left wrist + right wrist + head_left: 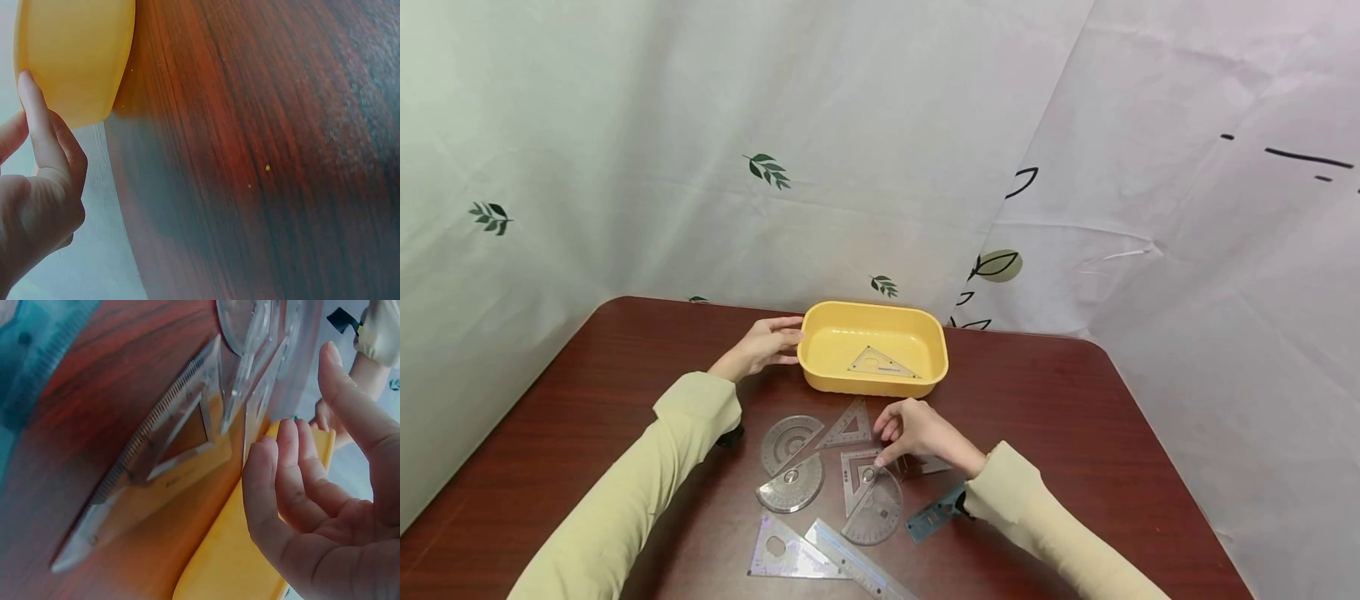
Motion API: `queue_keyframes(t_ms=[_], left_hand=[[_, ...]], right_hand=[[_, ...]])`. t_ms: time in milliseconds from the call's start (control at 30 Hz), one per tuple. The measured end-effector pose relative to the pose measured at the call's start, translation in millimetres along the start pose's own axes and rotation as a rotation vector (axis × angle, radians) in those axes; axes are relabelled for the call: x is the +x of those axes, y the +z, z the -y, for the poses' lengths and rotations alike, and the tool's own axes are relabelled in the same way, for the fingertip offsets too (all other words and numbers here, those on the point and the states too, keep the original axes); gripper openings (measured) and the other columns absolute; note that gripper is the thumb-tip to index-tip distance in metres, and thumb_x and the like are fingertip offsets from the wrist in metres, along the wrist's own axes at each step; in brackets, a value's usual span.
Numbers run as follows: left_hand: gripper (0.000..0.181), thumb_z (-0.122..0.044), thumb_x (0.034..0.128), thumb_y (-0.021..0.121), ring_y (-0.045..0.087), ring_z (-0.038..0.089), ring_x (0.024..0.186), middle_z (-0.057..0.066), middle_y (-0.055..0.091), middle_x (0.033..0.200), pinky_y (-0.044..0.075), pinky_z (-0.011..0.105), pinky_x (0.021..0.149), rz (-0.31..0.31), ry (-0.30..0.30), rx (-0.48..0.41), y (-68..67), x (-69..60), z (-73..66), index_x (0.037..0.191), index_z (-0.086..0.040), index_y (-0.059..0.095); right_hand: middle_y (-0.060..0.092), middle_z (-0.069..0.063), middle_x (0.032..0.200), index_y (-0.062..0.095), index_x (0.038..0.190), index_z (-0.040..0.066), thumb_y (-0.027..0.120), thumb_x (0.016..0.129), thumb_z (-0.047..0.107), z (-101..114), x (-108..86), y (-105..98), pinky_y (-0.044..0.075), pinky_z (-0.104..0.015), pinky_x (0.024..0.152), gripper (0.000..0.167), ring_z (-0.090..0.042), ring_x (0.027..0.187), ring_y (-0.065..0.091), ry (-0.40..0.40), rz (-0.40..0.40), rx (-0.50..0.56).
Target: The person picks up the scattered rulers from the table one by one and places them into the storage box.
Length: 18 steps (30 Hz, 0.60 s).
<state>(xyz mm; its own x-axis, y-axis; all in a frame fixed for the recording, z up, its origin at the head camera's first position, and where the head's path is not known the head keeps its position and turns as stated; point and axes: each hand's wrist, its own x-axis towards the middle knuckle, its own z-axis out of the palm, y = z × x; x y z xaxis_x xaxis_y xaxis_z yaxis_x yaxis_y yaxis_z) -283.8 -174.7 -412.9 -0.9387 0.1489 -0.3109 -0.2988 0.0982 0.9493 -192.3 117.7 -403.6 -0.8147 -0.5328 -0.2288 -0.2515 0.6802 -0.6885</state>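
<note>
In the head view, my left hand (762, 345) touches the left end of a yellow bin (865, 387) with extended fingers; a clear set square (887, 369) lies inside the bin. The left wrist view has this hand (50, 169) with a finger laid along the bin's wall (81, 69). My right hand (925, 433), its fingers loosely bent and holding nothing, hovers in front of the bin, over clear set squares. From the right wrist, the hand (319, 519) shows a gap between thumb and fingers, beside a set square (112, 512) on the table.
Clear protractors (790, 485) and a triangle (850, 427) lie left of my right hand. Nearer the front are another protractor (876, 512), a large set square (782, 557) and a ruler (857, 562). A blue-green piece (928, 518) lies by my right wrist. Patterned cloth (850, 167) hangs behind.
</note>
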Motion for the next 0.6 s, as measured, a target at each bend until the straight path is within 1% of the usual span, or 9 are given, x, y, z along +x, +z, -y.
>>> queue_keyframes(t_ms=[167, 367, 600], left_hand=[[0.055, -0.010, 0.0988, 0.052, 0.062, 0.020, 0.113, 0.025, 0.046, 0.143, 0.059, 0.024, 0.073, 0.004, 0.000, 0.004, 0.2, 0.3, -0.6, 0.150, -0.006, 0.033], [0.054, -0.010, 0.0988, 0.052, 0.063, 0.019, 0.112, 0.025, 0.046, 0.142, 0.058, 0.023, 0.073, 0.006, 0.006, 0.012, -1.3, 2.3, 1.7, 0.150, -0.006, 0.033], [0.055, -0.011, 0.0991, 0.052, 0.061, 0.020, 0.114, 0.024, 0.046, 0.143, 0.059, 0.025, 0.076, 0.010, 0.009, 0.010, -1.7, 5.8, 4.7, 0.150, -0.006, 0.032]], right_hand=[[0.067, -0.003, 0.078, 0.071, 0.089, 0.005, 0.092, 0.061, 0.013, 1, 2.8, 6, 0.048, -0.017, 0.062, 0.036, -0.008, 0.069, 0.055, -0.005, 0.012, -0.040], [0.067, 0.000, 0.077, 0.070, 0.088, 0.008, 0.092, 0.060, 0.017, 3, 3.7, 14, 0.048, -0.018, 0.063, 0.037, -0.007, 0.069, 0.056, -0.028, 0.004, -0.133], [0.065, 0.002, 0.076, 0.070, 0.085, 0.011, 0.093, 0.058, 0.017, 4, 2.8, 21, 0.046, -0.019, 0.064, 0.036, -0.007, 0.069, 0.054, -0.034, -0.015, -0.163]])
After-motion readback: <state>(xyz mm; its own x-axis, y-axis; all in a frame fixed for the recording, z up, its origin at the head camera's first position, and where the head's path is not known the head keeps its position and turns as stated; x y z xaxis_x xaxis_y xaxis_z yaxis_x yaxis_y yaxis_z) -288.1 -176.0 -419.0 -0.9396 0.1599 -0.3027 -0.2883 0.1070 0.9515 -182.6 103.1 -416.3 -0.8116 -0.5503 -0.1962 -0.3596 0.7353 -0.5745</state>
